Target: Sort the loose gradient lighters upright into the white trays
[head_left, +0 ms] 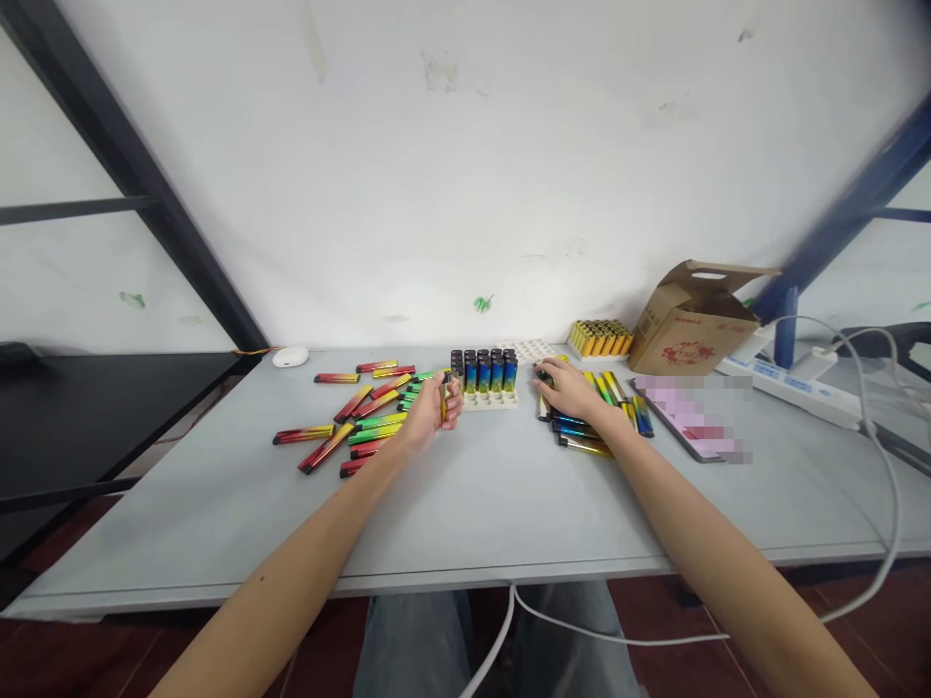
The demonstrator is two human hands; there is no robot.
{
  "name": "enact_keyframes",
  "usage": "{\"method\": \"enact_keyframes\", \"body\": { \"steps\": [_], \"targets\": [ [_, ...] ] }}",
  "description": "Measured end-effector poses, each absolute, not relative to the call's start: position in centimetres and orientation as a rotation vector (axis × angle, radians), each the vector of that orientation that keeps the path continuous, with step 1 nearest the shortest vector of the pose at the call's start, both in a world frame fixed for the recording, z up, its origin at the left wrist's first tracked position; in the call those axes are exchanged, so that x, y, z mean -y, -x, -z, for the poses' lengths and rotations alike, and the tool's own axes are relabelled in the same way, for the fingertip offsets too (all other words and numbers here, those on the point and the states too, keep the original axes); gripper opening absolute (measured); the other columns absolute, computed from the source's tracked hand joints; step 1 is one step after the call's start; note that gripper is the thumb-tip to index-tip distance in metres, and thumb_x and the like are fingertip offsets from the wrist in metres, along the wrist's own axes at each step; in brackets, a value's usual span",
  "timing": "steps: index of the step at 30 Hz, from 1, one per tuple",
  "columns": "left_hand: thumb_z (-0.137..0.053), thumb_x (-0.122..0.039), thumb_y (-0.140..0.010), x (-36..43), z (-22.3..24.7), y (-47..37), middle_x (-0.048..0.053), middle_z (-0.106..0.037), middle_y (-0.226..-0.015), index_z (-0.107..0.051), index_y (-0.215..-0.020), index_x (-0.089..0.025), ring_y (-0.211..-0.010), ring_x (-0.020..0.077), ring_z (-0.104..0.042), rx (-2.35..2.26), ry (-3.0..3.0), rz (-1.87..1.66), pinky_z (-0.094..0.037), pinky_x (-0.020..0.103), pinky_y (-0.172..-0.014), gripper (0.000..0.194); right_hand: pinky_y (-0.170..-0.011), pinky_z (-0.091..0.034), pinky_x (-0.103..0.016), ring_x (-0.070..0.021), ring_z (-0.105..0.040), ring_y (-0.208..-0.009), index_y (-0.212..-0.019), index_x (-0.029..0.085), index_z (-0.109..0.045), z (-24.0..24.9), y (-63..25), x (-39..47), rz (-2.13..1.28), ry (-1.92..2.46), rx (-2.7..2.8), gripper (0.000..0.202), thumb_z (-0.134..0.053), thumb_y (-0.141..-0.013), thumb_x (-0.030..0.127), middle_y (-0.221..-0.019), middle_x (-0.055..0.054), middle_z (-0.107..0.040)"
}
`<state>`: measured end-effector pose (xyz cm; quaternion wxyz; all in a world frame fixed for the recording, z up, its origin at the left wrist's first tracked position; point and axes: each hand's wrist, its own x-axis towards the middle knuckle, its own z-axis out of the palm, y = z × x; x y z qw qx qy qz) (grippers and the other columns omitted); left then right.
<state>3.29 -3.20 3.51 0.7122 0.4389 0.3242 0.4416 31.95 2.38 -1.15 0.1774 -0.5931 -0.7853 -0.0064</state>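
My left hand [432,409] is closed round a yellowish coloured tube, held upright just left of a white holder [491,399]. Several blue tubes with black tops [492,372] stand in that holder. On the right, my right hand [565,388] has its fingers bent down over a pile of tubes [574,427] in blue, yellow and green; a dark end shows at its fingertips. Red-yellow and green tubes [376,423] lie loose on the table beside my left hand.
Behind are a second white holder [534,349] and a block of yellow tubes [600,337]. An open cardboard box [690,325], a pink-screened phone or tablet [680,417] and a power strip [800,386] stand right. A white case [290,357] lies left.
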Motion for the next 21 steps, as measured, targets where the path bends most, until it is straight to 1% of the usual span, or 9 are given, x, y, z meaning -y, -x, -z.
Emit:
{"method": "enact_keyframes", "body": {
  "steps": [2,9,15,21],
  "targets": [
    [-0.032,-0.038,-0.093,3.21,-3.36,-3.26,-0.003,-0.033,-0.063,-0.043,-0.071,-0.019,-0.050,0.0098,-0.033,-0.685,-0.989,-0.963,-0.031,0.017,-0.043,0.031,-0.104,-0.039,-0.043,-0.0296,-0.049,-0.125,-0.123,0.015,-0.059,1.16,-31.95,-2.39,0.019,1.678,2.223,0.041,-0.043,-0.093,0.038,-0.137,-0.016,-0.053],
    [-0.031,-0.030,-0.091,3.18,-3.41,-3.52,-0.002,-0.035,-0.064,-0.043,-0.070,-0.018,-0.053,0.0110,-0.035,-0.662,-0.987,-0.975,-0.036,0.019,-0.048,0.027,-0.102,-0.040,-0.043,-0.0291,-0.051,-0.122,-0.121,0.016,-0.059,1.25,-32.00,-2.50,0.025,1.665,2.224,0.039,-0.044,-0.092,0.038,-0.135,-0.015,-0.054],
    [-0.035,-0.019,-0.086,3.17,-3.60,-3.78,-0.002,-0.037,-0.063,-0.043,-0.068,-0.018,-0.053,0.0101,-0.036,-0.753,-0.995,-0.991,-0.037,0.018,-0.049,0.020,-0.104,-0.039,-0.040,-0.0277,-0.050,-0.123,-0.122,0.017,-0.059,1.46,-32.12,-2.63,0.032,1.665,2.223,0.040,-0.044,-0.093,0.039,-0.135,-0.014,-0.053],
    [-0.039,-0.016,-0.080,2.72,-2.95,-3.66,-0.001,-0.039,-0.062,-0.045,-0.068,-0.018,-0.053,0.0106,-0.038,-0.842,-1.054,-1.045,-0.036,0.019,-0.049,0.014,-0.105,-0.038,-0.042,-0.0285,-0.049,-0.125,-0.123,0.015,-0.059,1.60,-32.18,-2.78,0.025,1.672,2.224,0.041,-0.043,-0.093,0.039,-0.136,-0.015,-0.053]
  ]
}}
